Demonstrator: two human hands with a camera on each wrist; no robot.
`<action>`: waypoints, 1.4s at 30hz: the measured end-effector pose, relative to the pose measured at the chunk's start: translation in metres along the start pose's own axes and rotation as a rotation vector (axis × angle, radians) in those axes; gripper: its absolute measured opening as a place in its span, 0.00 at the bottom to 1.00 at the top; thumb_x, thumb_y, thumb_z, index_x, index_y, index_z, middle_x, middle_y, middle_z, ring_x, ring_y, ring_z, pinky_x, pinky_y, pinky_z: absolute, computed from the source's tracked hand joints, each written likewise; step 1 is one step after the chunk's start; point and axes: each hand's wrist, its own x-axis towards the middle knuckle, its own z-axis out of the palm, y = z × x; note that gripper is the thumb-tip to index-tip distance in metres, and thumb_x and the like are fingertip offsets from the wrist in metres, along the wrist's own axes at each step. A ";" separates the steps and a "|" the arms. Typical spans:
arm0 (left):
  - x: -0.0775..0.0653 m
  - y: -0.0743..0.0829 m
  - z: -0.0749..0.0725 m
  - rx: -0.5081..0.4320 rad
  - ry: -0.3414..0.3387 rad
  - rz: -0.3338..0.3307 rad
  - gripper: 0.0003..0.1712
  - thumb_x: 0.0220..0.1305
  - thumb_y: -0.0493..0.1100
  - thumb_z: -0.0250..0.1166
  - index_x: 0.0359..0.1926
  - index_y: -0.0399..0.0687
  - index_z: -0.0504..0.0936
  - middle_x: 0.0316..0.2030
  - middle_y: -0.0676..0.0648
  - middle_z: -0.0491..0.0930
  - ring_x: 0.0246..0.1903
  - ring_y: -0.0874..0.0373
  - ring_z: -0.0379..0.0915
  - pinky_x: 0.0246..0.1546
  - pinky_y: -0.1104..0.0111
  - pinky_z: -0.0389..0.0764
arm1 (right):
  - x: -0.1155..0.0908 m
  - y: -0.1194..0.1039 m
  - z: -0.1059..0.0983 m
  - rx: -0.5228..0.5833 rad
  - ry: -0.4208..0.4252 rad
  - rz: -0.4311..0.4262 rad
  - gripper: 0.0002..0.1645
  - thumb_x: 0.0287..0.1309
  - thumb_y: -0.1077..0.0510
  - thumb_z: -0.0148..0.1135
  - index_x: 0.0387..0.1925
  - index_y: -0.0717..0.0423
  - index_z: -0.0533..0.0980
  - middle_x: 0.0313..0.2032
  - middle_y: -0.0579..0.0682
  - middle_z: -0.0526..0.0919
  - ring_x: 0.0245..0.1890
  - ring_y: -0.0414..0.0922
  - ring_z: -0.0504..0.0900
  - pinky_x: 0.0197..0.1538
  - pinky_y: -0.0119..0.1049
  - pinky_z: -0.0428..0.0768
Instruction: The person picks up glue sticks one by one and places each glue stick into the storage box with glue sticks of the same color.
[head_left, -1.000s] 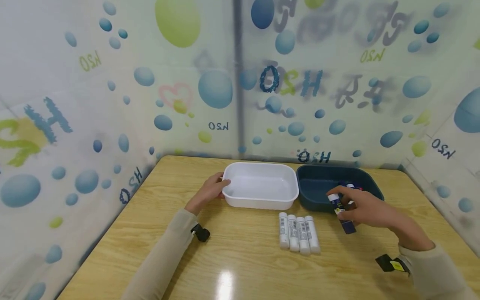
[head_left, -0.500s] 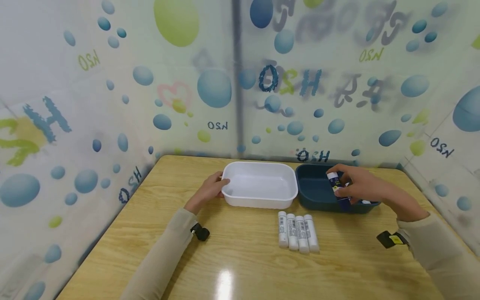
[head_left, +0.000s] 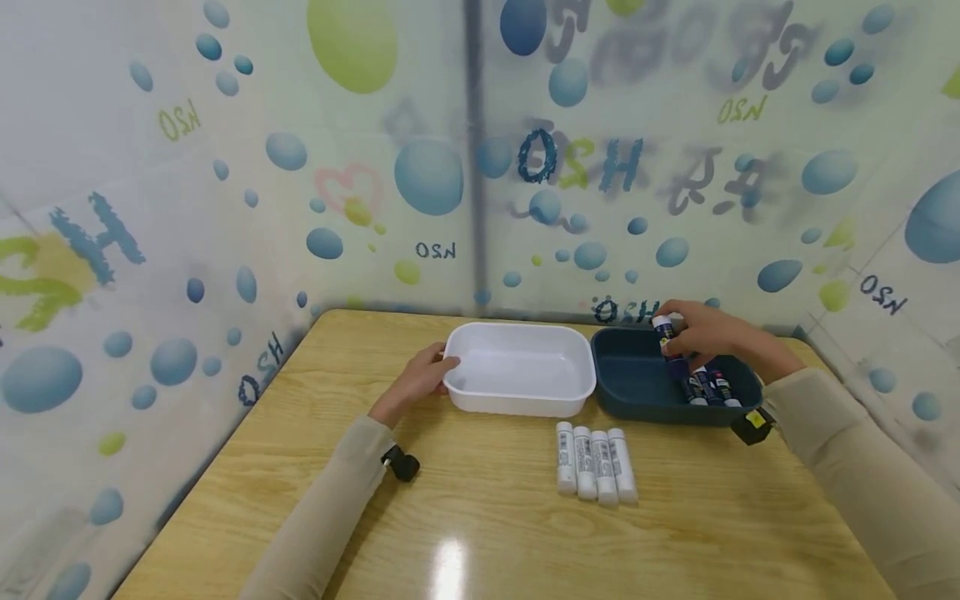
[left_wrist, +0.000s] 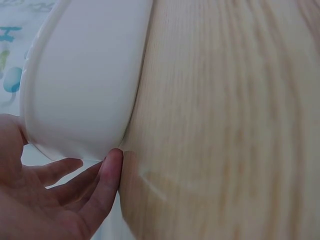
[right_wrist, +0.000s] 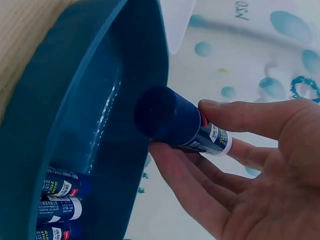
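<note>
My right hand [head_left: 703, 330] pinches a navy glue stick [head_left: 666, 332] with a white end, thumb on one side and fingers on the other. It is over the back of the dark blue tray [head_left: 633, 408]. Inside that tray, toward the right, lie three similar glue sticks [right_wrist: 62, 207], labels showing in the right wrist view. At the left end of the white tray [head_left: 517, 406], my left hand [head_left: 414, 382] grips the rim, thumb over the inside edge. In the left wrist view its fingertips [left_wrist: 114, 159] meet the tray's outer wall.
Several white tubes [head_left: 596, 467] lie side by side on the wooden table [head_left: 480, 475], in front of where the two trays meet. A wall sheet [head_left: 390, 275] printed with bubbles hangs right behind the table's back edge.
My right hand has carried the glue stick from in front of the dark blue tray up and back, over its interior. The left hand keeps its place on the white tray.
</note>
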 end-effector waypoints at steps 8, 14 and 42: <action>0.002 0.000 0.002 -0.008 -0.001 0.007 0.31 0.78 0.51 0.56 0.74 0.43 0.67 0.60 0.33 0.78 0.39 0.56 0.79 0.35 0.73 0.81 | 0.021 0.008 -0.007 -0.011 -0.054 0.054 0.40 0.71 0.62 0.59 0.73 0.70 0.50 0.53 0.73 0.80 0.52 0.67 0.82 0.45 0.55 0.88; 0.004 -0.002 0.000 0.005 -0.001 0.007 0.31 0.78 0.51 0.56 0.74 0.43 0.67 0.60 0.33 0.78 0.35 0.58 0.77 0.32 0.73 0.79 | 0.025 0.007 -0.006 -0.019 -0.079 0.081 0.39 0.69 0.62 0.61 0.71 0.70 0.51 0.51 0.71 0.80 0.50 0.65 0.83 0.46 0.56 0.88; 0.005 -0.001 -0.001 -0.001 -0.010 0.015 0.29 0.79 0.50 0.55 0.74 0.44 0.67 0.62 0.34 0.77 0.45 0.53 0.79 0.36 0.73 0.81 | 0.044 0.038 0.015 -0.133 -0.135 0.214 0.38 0.63 0.65 0.65 0.67 0.77 0.58 0.47 0.67 0.82 0.43 0.56 0.86 0.42 0.46 0.89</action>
